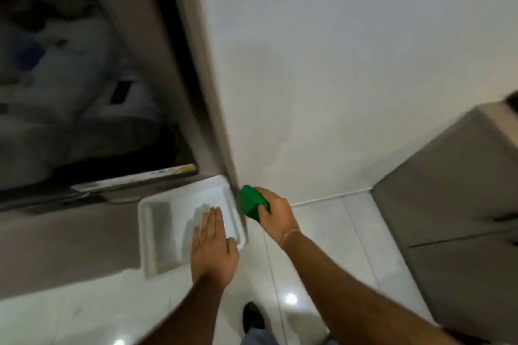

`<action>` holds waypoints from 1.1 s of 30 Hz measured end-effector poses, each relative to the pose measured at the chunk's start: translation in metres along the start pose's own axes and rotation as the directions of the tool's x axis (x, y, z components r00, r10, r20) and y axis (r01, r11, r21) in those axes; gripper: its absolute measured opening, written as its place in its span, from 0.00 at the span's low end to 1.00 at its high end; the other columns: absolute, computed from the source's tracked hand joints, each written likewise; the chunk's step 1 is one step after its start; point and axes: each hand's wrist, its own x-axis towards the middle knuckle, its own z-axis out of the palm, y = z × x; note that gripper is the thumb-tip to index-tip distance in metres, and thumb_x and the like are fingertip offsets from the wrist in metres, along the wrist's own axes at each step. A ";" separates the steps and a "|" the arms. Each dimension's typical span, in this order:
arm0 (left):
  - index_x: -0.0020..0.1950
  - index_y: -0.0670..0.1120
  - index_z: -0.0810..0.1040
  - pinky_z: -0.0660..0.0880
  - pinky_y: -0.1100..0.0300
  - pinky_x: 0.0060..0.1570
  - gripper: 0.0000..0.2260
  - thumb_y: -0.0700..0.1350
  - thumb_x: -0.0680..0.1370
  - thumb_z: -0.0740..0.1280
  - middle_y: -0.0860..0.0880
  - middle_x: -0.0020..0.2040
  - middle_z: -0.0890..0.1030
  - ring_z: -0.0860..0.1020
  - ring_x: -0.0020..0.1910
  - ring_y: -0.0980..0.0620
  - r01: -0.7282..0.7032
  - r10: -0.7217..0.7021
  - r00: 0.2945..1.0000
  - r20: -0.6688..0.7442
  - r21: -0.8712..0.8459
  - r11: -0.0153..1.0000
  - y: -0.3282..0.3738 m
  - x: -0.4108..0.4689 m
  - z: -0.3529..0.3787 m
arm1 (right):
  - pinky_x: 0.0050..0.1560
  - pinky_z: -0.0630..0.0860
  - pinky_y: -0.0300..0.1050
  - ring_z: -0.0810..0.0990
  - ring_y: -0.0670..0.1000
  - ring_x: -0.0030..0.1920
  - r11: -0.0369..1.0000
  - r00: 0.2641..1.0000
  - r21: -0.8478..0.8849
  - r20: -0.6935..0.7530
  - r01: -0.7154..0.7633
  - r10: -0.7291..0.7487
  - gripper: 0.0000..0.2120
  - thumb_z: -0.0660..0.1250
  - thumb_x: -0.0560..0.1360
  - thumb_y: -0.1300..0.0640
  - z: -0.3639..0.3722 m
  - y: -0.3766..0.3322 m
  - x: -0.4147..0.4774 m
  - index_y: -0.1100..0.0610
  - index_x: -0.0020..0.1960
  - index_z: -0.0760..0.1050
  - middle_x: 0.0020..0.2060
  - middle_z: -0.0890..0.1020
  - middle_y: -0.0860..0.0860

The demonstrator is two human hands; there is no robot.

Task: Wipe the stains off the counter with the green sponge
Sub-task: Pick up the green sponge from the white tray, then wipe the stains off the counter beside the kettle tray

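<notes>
A: Right hand (pixel 276 211) grips sponge (pixel 252 202) by wall corner; left hand (pixel 214 244) flat, spread over white tray (pixel 154 232).
B: Risk: blurred view, table unseen; sponge may wipe wrong surface.

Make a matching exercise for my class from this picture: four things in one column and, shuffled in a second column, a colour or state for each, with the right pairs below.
Column A
1. sponge
2. left hand
3. right hand
4. tray

Column B
a. white, with nothing in it
b. closed around something
c. flat, fingers straight and together
d. green

Pairs: 1-d, 2-c, 3-b, 4-a

The right hand grips the sponge beside the tray's right edge; the left hand is stretched out flat over the tray's near right corner.
</notes>
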 end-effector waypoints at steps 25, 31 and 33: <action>0.85 0.50 0.32 0.36 0.46 0.84 0.43 0.52 0.79 0.58 0.50 0.88 0.37 0.35 0.86 0.50 -0.978 0.899 0.207 0.387 0.064 0.198 0.722 -0.093 0.279 | 0.80 0.65 0.56 0.70 0.62 0.76 0.719 -0.193 0.649 -0.760 -0.246 0.620 0.29 0.60 0.77 0.69 -0.648 0.438 -0.356 0.56 0.77 0.72 0.76 0.73 0.58; 0.84 0.47 0.30 0.41 0.42 0.86 0.46 0.55 0.79 0.60 0.46 0.88 0.37 0.36 0.86 0.46 -0.976 0.852 0.213 0.479 0.138 0.166 0.768 -0.074 0.314 | 0.85 0.46 0.54 0.49 0.54 0.85 0.720 0.253 0.265 -0.813 -0.641 0.524 0.37 0.60 0.76 0.68 -0.623 0.475 -0.286 0.55 0.83 0.58 0.84 0.55 0.52; 0.84 0.45 0.30 0.41 0.42 0.86 0.47 0.56 0.80 0.62 0.45 0.88 0.35 0.35 0.86 0.45 -0.971 0.821 0.240 0.518 0.137 0.197 0.779 -0.075 0.325 | 0.85 0.50 0.55 0.49 0.50 0.85 0.751 0.367 0.114 -0.819 -0.650 0.441 0.38 0.61 0.77 0.67 -0.600 0.479 -0.292 0.51 0.84 0.56 0.84 0.54 0.47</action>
